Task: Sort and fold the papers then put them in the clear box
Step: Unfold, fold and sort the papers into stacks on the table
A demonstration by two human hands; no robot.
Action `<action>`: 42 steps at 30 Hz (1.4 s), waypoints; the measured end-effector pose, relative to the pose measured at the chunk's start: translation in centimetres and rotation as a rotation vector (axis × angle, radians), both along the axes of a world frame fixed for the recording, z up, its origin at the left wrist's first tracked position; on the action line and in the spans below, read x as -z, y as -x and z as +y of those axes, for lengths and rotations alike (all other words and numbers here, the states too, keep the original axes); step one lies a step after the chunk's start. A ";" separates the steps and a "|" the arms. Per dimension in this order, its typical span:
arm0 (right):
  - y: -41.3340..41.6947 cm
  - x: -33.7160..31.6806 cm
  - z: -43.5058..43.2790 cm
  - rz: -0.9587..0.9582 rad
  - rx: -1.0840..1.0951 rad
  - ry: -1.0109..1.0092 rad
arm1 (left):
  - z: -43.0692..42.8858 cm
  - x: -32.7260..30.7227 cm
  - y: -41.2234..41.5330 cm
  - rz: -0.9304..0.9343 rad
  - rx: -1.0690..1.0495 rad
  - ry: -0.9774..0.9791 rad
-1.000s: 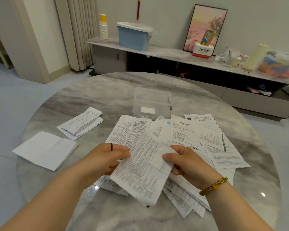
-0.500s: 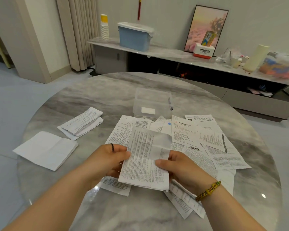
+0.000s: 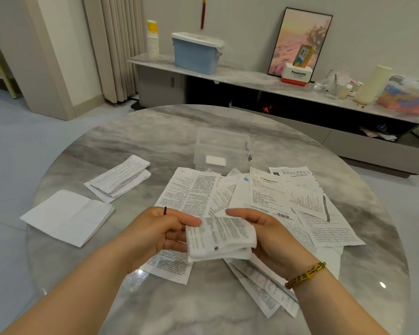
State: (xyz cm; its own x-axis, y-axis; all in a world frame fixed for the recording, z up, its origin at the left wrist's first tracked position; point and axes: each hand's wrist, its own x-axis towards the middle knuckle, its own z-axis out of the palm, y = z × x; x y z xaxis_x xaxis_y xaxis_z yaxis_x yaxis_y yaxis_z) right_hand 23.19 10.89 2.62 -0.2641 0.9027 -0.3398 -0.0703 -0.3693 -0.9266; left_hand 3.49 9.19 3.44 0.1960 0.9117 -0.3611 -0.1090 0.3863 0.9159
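Two bare hands hold a small folded sheet of white printed paper above a round grey marble table. The left hand, with a thin black ring, pinches the paper's left edge between thumb and curled fingers. The right hand, with a braided yellow bracelet on its wrist, grips the right edge with its thumb on top. Beneath them lies a loose spread of unfolded printed sheets. Just beyond the spread, toward the far side, stands a clear plastic box. To the left sit a small stack of folded printed papers and, nearer, a folded blank white sheet.
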 end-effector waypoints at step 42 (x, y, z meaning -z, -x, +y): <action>21.5 4.1 5.1 -0.329 -0.438 0.081 | 0.2 7.0 18.5 0.831 -0.645 0.185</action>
State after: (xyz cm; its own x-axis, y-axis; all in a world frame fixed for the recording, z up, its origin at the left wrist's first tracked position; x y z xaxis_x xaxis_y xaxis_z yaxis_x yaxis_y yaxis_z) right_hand 1.71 15.98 -1.45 -0.4770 0.6998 -0.5317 0.3946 -0.3701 -0.8410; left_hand -15.01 9.41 -3.54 -0.6754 0.6726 -0.3024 0.2893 0.6189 0.7303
